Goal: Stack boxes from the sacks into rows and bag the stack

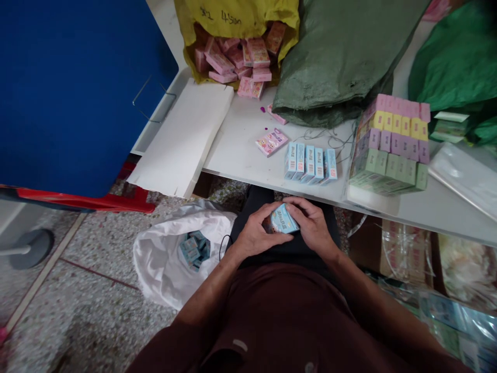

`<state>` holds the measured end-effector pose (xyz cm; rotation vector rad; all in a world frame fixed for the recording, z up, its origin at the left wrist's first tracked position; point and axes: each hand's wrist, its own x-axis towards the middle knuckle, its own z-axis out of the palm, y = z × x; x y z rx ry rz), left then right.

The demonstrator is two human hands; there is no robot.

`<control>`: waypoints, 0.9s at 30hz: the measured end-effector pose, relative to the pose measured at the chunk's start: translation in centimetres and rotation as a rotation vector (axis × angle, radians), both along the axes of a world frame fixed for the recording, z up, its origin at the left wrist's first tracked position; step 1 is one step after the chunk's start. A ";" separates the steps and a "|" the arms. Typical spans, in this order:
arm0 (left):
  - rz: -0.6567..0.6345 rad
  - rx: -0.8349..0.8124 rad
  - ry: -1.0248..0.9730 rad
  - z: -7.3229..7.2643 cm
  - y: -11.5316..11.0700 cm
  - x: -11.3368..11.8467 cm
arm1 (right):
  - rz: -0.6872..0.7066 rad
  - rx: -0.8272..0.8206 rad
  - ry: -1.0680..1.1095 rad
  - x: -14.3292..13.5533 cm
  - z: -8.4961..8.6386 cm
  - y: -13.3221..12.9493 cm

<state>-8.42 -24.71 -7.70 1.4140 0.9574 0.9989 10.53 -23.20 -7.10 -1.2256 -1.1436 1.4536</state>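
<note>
speckled floor (104,321) lies under one white table (243,140). near its edge stand five blue boxes (309,163), one flat lilac box (273,141) beside them, and one block of boxes (394,147) in four colour layers. one held blue box (284,220) sits over the lap (287,254): the left hand (256,233) curls about one side, the right hand (315,223) closes on the other, partly hiding it. one white sack (151,264) contains blue packs (196,251), too many to count; one yellow bag (233,15) spills pink boxes (258,52). one dark green sack (334,57) blocks the table's back; one white slab (186,134) overhangs the edge.
</note>
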 end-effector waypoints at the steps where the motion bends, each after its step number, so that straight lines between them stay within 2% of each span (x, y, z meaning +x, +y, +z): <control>1: -0.001 -0.018 -0.018 0.1 0.0 0.0 | 0.013 -0.033 0.054 0.0 -0.3 -0.2; 4: 0.001 -0.064 -0.045 0.2 -0.1 0.2 | 0.044 -0.048 0.127 0.3 -0.6 -0.5; 10: 0.064 -0.147 -0.060 0.1 -0.4 0.4 | 0.039 0.041 -0.087 0.4 0.7 -0.8; 14: 0.052 -0.177 -0.064 0.3 -0.7 0.3 | 0.093 0.039 -0.063 0.4 0.8 -1.0; 18: 0.060 -0.203 -0.072 0.5 -0.8 0.3 | 0.100 0.105 -0.118 0.6 0.6 -1.3; 23: 0.022 -0.265 -0.154 0.6 -0.7 0.5 | 0.152 0.090 0.035 1.2 0.7 -1.3; 27: 0.026 -0.271 -0.151 0.6 -0.5 0.5 | 0.094 0.040 0.059 1.2 0.5 -1.3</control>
